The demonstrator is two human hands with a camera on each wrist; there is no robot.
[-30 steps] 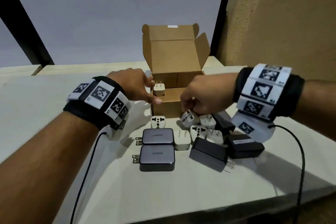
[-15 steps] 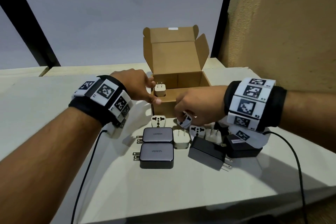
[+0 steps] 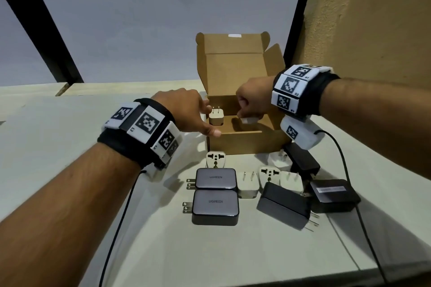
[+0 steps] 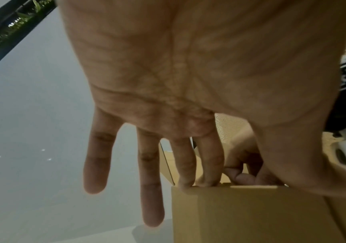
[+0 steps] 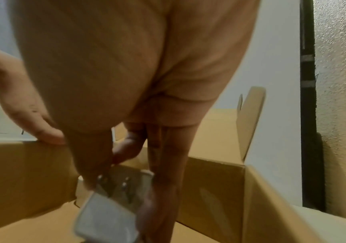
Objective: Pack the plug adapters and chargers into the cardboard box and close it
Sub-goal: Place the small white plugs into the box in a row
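Pinching a white adapter prongs-up inside the open box, right hand; left hand flat-fingered, steadying its rim.

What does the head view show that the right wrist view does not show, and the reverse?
Only the head view shows the two grey UGREEN chargers, the black chargers and the white adapters lying on the table before the box. Only the right wrist view shows the metal prongs of the white adapter that the right hand pinches. Both show the open cardboard box and the left hand on its rim.
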